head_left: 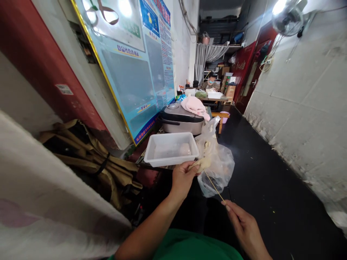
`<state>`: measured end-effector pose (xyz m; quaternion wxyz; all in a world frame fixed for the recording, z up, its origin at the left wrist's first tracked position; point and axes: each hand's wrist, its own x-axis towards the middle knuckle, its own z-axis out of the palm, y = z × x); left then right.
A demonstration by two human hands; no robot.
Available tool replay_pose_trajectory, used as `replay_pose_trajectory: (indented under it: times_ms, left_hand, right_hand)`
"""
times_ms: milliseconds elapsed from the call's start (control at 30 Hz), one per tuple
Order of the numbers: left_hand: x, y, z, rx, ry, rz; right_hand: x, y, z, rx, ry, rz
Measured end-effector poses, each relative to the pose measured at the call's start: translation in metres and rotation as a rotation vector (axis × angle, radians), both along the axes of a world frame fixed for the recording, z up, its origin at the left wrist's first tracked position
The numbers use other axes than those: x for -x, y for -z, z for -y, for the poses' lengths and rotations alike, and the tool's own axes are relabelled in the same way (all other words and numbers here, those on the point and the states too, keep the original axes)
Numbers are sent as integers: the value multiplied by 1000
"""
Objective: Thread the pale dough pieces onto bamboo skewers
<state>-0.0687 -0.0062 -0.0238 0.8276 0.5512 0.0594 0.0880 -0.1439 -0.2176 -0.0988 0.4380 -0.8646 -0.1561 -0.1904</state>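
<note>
Between its thumb and fingers, my left hand (184,177) pinches a pale beige, thin folded sheet (202,164), perhaps tofu skin; its exact kind is unclear. A thin wooden skewer (214,186) slants from that sheet down to my right hand (240,218), whose closed fingertips grip the near end. The skewer's far tip meets the sheet, and I cannot tell how deep it goes. Right behind the sheet hangs a clear plastic bag (223,162) with some pale pieces in it. Left of the bag stands a white plastic tub (170,150) with a pale lump inside.
A rice cooker (181,124) with a pink cloth (194,106) on its lid stands behind the tub. Folded brown fabric (100,166) lies at the left. Farther back, a masked person (210,83) sits at a table with a white container (214,95). Dark floor (260,173) extends on the right.
</note>
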Motion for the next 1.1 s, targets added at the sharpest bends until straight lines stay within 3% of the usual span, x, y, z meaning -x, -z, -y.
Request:
replay_pose_trajectory:
  times_ms: [300,567,733,967,1100]
  left_hand:
    - [0,6,1,60,-63,26]
    - [-2,12,2,-27,2,59]
    - [3,11,6,-19,51,55]
    - [4,3,7,212,133,15]
    - [0,4,5,314,170,-82]
  right_hand:
    - [3,-6,-5,-31,21,-57]
    - [2,-6,-8,-76,23,-97]
    - [1,-6,-14,-168,19,-235]
    - [2,3,-31,-387,-32,-433]
    - [6,6,-41,-418,-80,-476]
